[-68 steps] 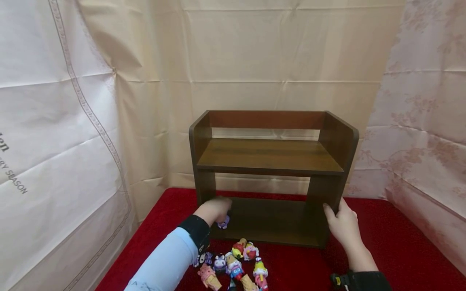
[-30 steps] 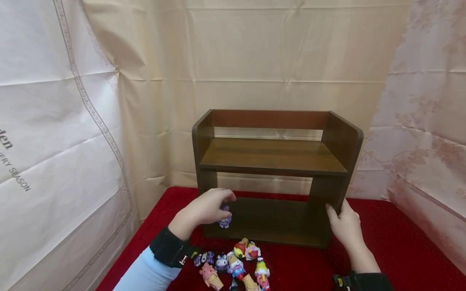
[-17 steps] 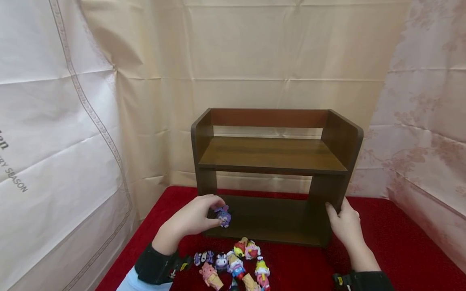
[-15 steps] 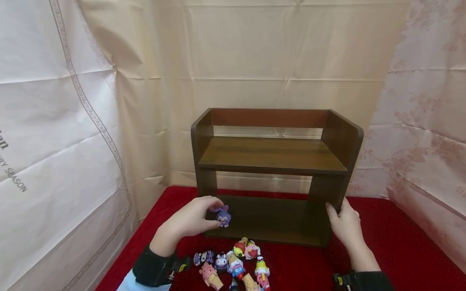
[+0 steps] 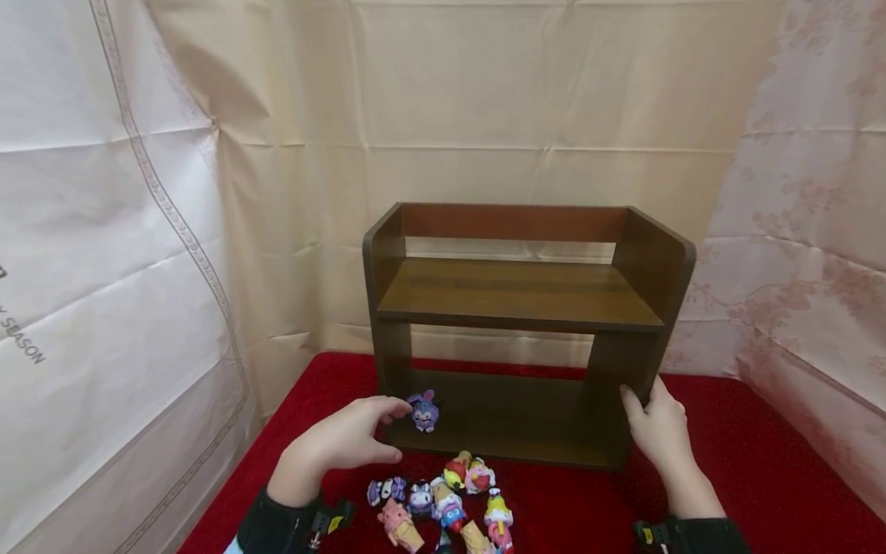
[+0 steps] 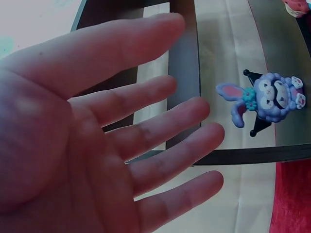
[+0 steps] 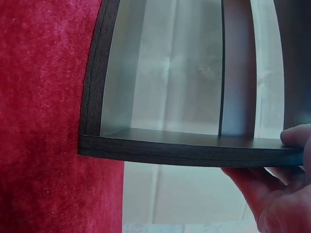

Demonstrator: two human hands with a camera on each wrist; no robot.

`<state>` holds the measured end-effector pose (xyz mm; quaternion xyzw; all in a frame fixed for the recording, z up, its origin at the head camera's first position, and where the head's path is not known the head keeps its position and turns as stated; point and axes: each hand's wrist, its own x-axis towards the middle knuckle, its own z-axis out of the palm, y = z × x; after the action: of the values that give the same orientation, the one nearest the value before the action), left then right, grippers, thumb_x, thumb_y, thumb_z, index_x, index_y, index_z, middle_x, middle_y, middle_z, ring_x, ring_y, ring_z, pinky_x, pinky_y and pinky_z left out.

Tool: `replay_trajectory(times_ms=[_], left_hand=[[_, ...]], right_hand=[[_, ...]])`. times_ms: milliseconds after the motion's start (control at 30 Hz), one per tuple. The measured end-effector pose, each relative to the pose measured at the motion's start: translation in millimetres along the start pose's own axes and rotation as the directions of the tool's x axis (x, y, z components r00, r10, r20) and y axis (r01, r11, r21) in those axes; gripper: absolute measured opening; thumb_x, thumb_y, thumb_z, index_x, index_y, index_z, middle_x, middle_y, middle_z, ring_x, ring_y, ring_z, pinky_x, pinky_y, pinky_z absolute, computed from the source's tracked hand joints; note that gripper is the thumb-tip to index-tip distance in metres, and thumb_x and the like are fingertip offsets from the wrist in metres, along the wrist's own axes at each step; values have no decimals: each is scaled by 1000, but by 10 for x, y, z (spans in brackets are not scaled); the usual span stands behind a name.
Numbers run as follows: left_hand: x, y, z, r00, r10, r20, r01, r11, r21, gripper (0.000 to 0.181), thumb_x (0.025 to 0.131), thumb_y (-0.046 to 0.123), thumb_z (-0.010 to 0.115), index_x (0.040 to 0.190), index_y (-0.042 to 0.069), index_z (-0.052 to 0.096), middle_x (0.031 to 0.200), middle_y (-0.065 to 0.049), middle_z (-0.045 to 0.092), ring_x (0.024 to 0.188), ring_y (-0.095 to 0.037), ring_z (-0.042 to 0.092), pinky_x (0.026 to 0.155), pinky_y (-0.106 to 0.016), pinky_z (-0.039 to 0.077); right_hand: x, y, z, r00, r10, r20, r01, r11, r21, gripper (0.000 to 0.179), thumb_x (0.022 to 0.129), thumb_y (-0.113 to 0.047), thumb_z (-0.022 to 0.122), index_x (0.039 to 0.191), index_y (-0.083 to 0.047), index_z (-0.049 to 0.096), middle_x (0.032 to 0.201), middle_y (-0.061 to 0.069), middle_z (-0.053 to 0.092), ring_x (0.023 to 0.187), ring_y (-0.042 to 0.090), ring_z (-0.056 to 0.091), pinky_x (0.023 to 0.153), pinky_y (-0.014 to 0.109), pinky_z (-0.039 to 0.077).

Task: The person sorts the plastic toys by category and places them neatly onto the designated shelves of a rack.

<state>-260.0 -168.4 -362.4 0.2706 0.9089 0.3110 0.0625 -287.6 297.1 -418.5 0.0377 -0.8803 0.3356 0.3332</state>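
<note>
A small purple rabbit-eared figurine (image 5: 424, 412) stands upright at the left end of the lower board of a dark brown two-tier shelf (image 5: 519, 292). Just to its left, my left hand (image 5: 346, 438) holds nothing, fingers spread apart from it. In the left wrist view the same purple figurine (image 6: 274, 97) faces the camera with long ears, a teal flower and black pointed pieces, beyond my extended fingertips (image 6: 211, 133). My right hand (image 5: 661, 427) grips the shelf's right side panel, thumb inside and fingers outside. The right wrist view shows that panel (image 7: 189, 151) between thumb and fingers.
Several small figurines lie in a cluster before the shelf, among them a pink ice-cream-cone figure (image 5: 399, 527) and a yellow-and-pink one (image 5: 498, 519). Red cloth (image 5: 554, 508) covers the table. Beige curtains (image 5: 484, 92) hang behind, with pale sheets at both sides.
My left hand has let go of the purple figurine and drawn back left and down, leaving it standing on the lower board. My right hand keeps its grip on the side panel.
</note>
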Motion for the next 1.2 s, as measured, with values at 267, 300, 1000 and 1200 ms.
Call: replay_trajectory(times_ms=[267, 300, 1000, 1200], left_hand=[[-7, -71, 43, 999, -19, 50, 19, 1000, -12, 56, 82, 16, 87, 132, 10, 63, 127, -6, 65, 111, -27, 61, 96, -50, 53], [-4, -78, 47, 998, -22, 54, 23, 1000, -12, 56, 81, 16, 87, 132, 10, 63, 127, -6, 65, 111, -27, 61, 95, -49, 53], [96, -319, 273, 970, -163, 179, 169, 985, -19, 48, 76, 3, 87, 120, 10, 69, 109, -5, 68, 98, -28, 63, 80, -45, 58], [120, -350, 302, 956, -209, 204, 211, 977, 11, 41, 76, 2, 87, 113, 10, 70, 102, -2, 69, 90, -22, 63, 79, -45, 58]], right_hand=[[-15, 2, -12, 1000, 1, -6, -1, 1000, 6, 27, 101, -14, 59, 120, 5, 55, 106, 36, 66, 92, 55, 65, 69, 64, 53], [-15, 2, -17, 1000, 2, -7, -2, 1000, 5, 28, 101, -14, 59, 120, 5, 55, 106, 36, 66, 93, 55, 65, 69, 64, 52], [7, 7, -9, 1000, 0, -2, 0, 1000, 3, 26, 101, -14, 59, 120, 4, 55, 105, 35, 67, 91, 52, 67, 67, 61, 53], [13, 0, 7, 1000, -7, -6, 7, 1000, 8, 24, 101, -13, 59, 119, 4, 55, 104, 34, 67, 89, 51, 67, 65, 60, 53]])
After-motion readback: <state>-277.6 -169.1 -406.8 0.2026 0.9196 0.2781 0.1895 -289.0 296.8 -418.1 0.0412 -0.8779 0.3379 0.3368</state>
